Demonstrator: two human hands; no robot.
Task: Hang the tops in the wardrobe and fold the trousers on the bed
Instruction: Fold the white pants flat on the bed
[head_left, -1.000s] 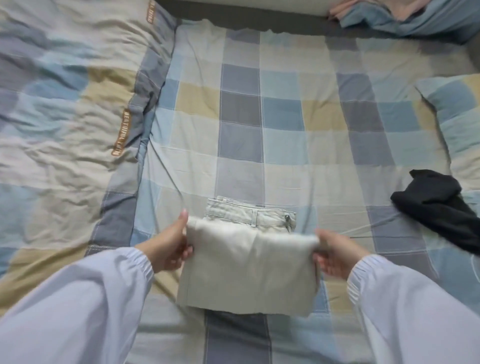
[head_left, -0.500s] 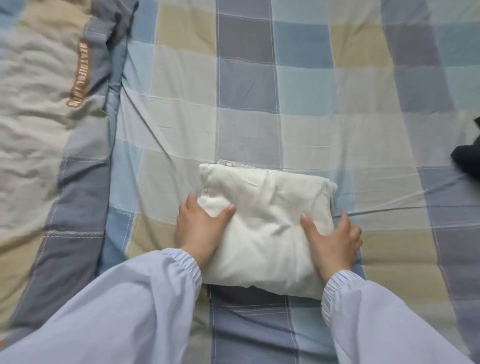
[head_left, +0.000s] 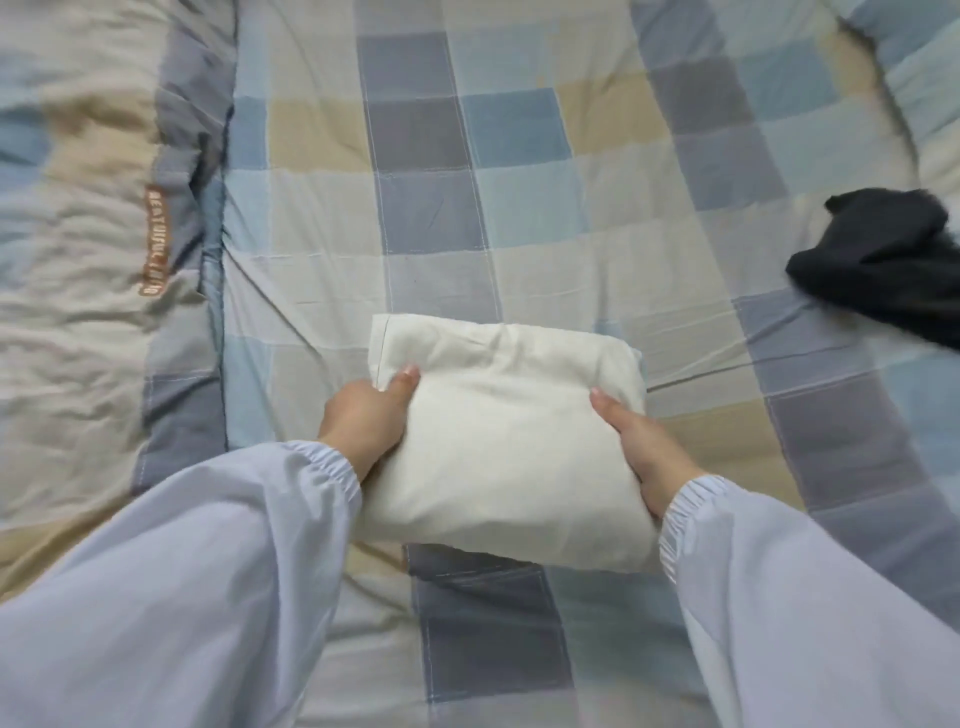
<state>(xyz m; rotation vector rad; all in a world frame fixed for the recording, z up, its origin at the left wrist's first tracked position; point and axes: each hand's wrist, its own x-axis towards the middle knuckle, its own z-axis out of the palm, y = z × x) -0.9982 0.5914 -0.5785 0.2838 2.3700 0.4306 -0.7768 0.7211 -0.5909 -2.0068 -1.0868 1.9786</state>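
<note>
The cream trousers are folded into a thick rectangular bundle in the middle of the checked bed sheet. My left hand grips the bundle's left edge, thumb on top and fingers underneath. My right hand grips the right edge the same way. The bundle's near edge looks slightly raised off the sheet. A crumpled black garment lies at the right edge of the view, apart from both hands.
A rumpled checked duvet with an orange label lies heaped along the left side. A pillow in the same checked cloth sits at the top right. Open sheet stretches beyond the bundle.
The top half of the trousers was folded down over the waistband and pressed flat. Now both hands have slid to the sides and grip the bundle's edges.
</note>
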